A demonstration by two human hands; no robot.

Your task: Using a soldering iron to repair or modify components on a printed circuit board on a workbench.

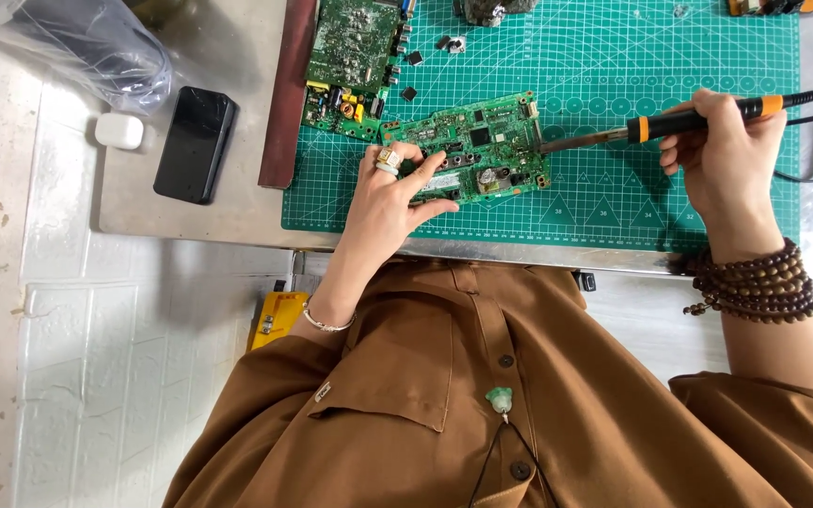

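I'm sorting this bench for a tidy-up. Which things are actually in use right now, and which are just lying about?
In use:
- green circuit board, pinned by the left hand
- soldering iron, held in the right hand, tip at the board's right edge
- green cutting mat underneath

Lying about:
- second circuit board
- black phone
- white earbud case
- clear plastic bag

Illumination is bright, even daylight; shadows are soft. Focus is sharp throughout (mild glare on the grey metal tabletop [209, 212]). Edges show slight wide-angle distortion.
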